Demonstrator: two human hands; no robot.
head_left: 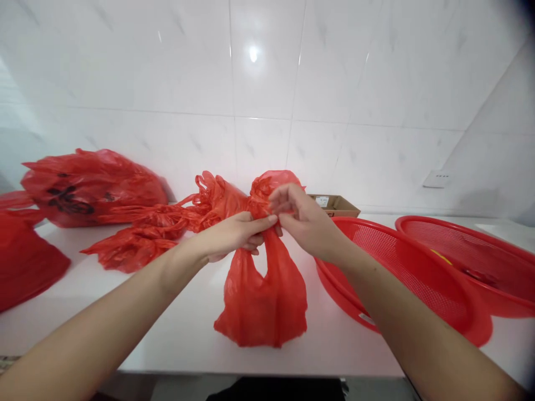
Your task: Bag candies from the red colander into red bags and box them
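A red plastic bag (pixel 265 303) with loop handles stands at the middle of the white table, near its front edge. My left hand (pixel 242 231) pinches the gathered handles at the top, thumb pressed over the fingers. From the other side my right hand (pixel 303 220) meets it, its thumb close to the left thumb and its fingers curled around the handle tops. The exact grip of the right fingertips is partly hidden. What the bag contains cannot be seen.
Crumpled red bags (pixel 142 239) lie behind and to the left, beside a large full red bag (pixel 92 186). Another red bag (pixel 25 259) sits far left. Red mesh baskets (pixel 412 278) stand right, a cardboard box (pixel 338 205) behind them. A tiled wall (pixel 175 61) closes the back.
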